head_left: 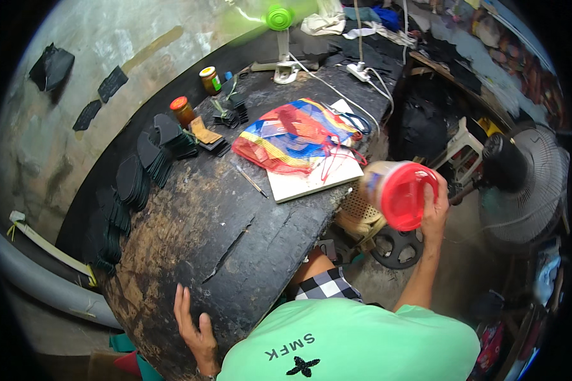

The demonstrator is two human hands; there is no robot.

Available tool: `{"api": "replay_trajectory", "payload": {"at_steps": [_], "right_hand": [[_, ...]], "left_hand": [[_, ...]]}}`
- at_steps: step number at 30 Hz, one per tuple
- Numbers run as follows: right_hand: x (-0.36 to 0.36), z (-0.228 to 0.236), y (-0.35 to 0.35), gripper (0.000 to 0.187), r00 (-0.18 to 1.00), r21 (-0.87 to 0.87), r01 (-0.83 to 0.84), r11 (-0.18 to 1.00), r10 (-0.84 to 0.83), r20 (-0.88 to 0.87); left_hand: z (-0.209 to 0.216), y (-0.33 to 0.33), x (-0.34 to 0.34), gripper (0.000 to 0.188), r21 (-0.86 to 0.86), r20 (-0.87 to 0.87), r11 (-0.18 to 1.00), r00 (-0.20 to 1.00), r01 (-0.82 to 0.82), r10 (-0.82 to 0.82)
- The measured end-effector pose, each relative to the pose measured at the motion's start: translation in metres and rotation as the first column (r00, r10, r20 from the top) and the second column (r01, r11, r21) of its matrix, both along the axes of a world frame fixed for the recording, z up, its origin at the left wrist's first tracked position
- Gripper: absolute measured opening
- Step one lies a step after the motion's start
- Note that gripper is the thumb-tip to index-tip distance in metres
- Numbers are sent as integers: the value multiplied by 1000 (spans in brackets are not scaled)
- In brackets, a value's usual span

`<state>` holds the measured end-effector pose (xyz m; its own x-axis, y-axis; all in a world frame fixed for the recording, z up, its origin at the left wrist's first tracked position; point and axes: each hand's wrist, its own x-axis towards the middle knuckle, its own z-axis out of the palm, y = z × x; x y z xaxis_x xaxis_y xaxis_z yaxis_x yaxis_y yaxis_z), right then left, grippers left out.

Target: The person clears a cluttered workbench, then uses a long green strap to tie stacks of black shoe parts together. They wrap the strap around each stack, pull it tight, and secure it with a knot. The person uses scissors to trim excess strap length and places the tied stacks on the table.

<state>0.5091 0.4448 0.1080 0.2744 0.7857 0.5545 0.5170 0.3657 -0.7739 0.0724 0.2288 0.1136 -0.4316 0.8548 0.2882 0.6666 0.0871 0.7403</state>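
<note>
Your right hand (433, 213) holds a jar with a red lid (400, 193), fingers wrapped around it, right of the table (235, 235). Your left hand (196, 330) lies flat and open on the table's near edge.

My right hand (433, 209) holds a jar (397, 190) w/ red lid; my shirt (356, 343) is mint green, shorts (327, 286) black/white check. Mesh bag (295, 136) red, yellow & blue on white board (318, 178); bench (235, 235) black, worn brown.

A mesh bag (293, 136) lies on a white board (311, 180) beside stacked black cutouts (147, 166).
</note>
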Motion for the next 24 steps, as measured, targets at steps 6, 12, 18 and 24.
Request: {"api": "replay_trajectory", "payload": {"at_steps": [6,12,18,24], "right_hand": [[-178,84,-14,27,739,-112,-629,770,636,225],[-336,59,-12,30,368,-350,-803,482,864,345],[-400,77,-5,48,174,-432,-798,421,846,504],[-429,58,3,59,321,-388,-787,479,856,406]], "left_hand": [[56,85,31,72,434,359,832,781,345,-511],[49,95,-45,59,267,564,964,807,20,-173],[7,90,-94,50,246,549,965,833,-87,-65],[11,87,-84,52,167,882,982,458,-88,-109]]}}
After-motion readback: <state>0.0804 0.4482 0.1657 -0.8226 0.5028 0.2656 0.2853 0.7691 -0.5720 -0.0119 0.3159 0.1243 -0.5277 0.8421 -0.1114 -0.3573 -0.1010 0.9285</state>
